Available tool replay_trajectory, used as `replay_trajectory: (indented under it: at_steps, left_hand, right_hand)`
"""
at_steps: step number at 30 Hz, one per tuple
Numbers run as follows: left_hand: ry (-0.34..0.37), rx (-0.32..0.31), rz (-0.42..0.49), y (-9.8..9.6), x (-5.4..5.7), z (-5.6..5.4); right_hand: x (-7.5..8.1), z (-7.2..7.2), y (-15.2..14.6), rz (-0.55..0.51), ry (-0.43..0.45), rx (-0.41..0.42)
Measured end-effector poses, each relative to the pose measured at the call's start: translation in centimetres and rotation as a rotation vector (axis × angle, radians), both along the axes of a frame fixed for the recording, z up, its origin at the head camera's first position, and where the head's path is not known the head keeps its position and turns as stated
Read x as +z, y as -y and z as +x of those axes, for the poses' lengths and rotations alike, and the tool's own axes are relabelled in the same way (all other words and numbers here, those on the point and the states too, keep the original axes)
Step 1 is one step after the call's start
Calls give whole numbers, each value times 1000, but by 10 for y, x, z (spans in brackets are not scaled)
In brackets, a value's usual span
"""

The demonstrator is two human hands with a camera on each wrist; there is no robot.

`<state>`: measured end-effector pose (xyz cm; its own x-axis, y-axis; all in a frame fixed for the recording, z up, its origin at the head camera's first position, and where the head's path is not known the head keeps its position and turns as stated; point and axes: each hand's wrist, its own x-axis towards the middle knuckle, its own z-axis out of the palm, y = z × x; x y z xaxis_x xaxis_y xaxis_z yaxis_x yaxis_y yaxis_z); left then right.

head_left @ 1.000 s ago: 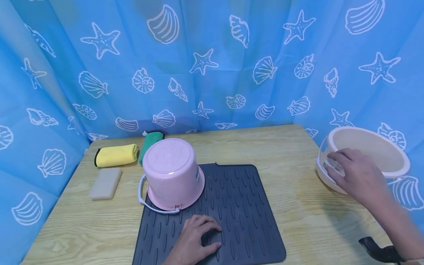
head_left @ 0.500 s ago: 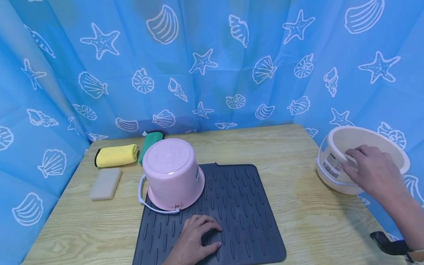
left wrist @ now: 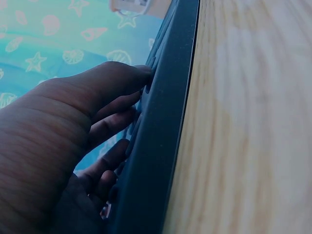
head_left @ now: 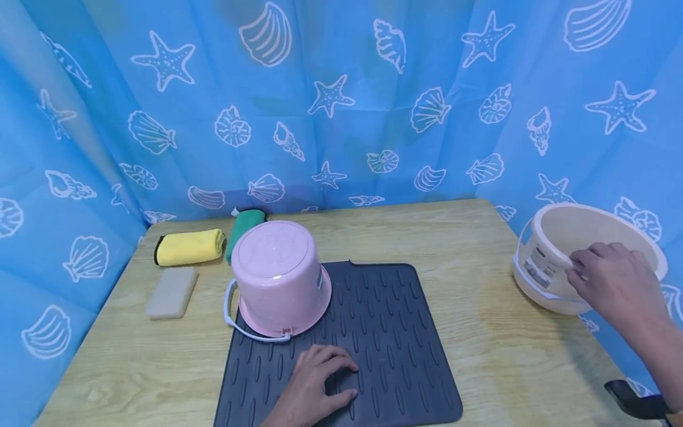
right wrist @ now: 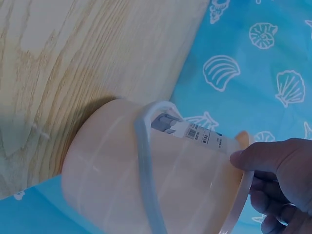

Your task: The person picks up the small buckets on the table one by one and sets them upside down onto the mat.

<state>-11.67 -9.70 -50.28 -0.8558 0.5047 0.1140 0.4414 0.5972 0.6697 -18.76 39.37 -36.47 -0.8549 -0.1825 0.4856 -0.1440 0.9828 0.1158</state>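
Observation:
A cream bucket (head_left: 555,305) with a pale handle and a printed label stands at the table's right side, mouth up. My right hand (head_left: 621,284) pinches its near rim. In the right wrist view, the thumb lies on the outside of the bucket wall (right wrist: 112,161) and the fingers curl over the rim to the inside. My left hand (head_left: 315,385) rests on the dark ribbed mat (head_left: 395,332), fingers loosely bent and holding nothing; in the left wrist view its fingertips touch the mat. A pink bucket (head_left: 277,284) sits upside down on the mat's back left corner, beyond that hand.
Left of the pink bucket lie a rolled yellow cloth (head_left: 189,247), a green cloth (head_left: 246,226) and a pale sponge-like block (head_left: 172,293). A blue curtain (head_left: 320,142) with shell prints hangs behind the wooden table (head_left: 501,362) and along its sides.
My right hand has moved right, from in front of the cream bucket's label to its rim, and now grips it. The label has come into view. The left hand stays on the mat.

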Motion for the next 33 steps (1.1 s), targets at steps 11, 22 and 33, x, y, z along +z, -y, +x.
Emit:
replay_trajectory:
  at_steps: [11, 22, 33]
  left_hand:
    - [13, 7, -24, -1, 0, 0]
    - [14, 24, -46, -1, 2, 1]
    - [9, 27, -49, -1, 2, 0]
  right_hand:
    - [0, -1, 2, -55, -43, 73]
    - [13, 5, 26, -105, -107, 182]
    - [27, 12, 53, -100, -108, 227]
